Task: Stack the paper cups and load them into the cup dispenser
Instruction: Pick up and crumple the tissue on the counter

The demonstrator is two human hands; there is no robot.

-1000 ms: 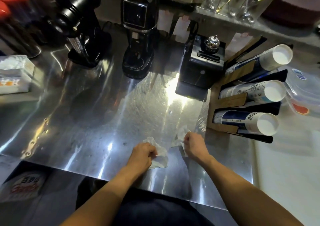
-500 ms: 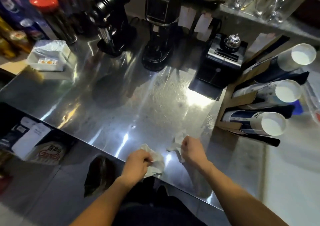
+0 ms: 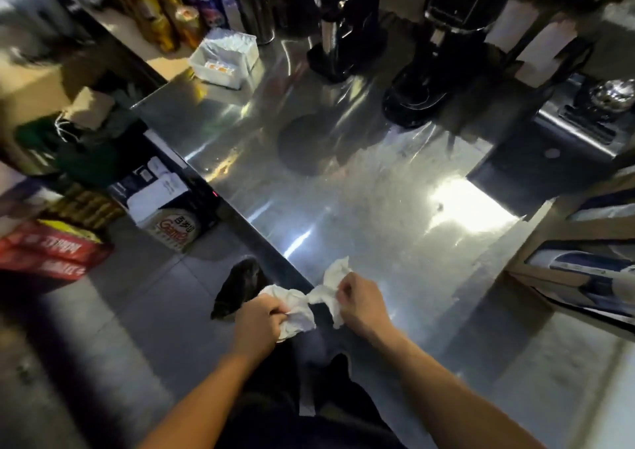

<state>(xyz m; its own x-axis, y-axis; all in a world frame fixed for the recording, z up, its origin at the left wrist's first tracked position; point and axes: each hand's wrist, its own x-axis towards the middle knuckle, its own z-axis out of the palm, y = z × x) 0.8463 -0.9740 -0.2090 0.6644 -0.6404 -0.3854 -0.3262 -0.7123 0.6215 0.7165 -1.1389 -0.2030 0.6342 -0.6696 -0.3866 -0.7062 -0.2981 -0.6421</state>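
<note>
Both hands are at the near edge of the steel surface, each closed on crumpled white tissue. The left hand has its fingers curled round a wad of tissue, bunched and creased, held just off the edge of the surface, over the floor. The right hand pinches a second piece, which sticks up above the knuckles in a ragged point and hangs down below the hand in a thin strip. The two pieces meet between the hands; I cannot tell whether they are one sheet or two.

The cups are well to the right, at the frame's edge, lying on their sides in the dispenser, a cardboard-brown rack with dark slots. Only a part of them shows: white sleeves with blue print, blurred, one stack above another. Neither hand is near them.

At the back of the surface stand two black grinders, side by side, the right one with a round, broad foot. A dark, flat machine with a shiny metal knob sits at the far right. A white box stands at the back left corner, with cans and bottles behind it. A bright patch of light glares on the steel near the dispenser. Left of the surface, lower down, lie boxes and packets, one red.
</note>
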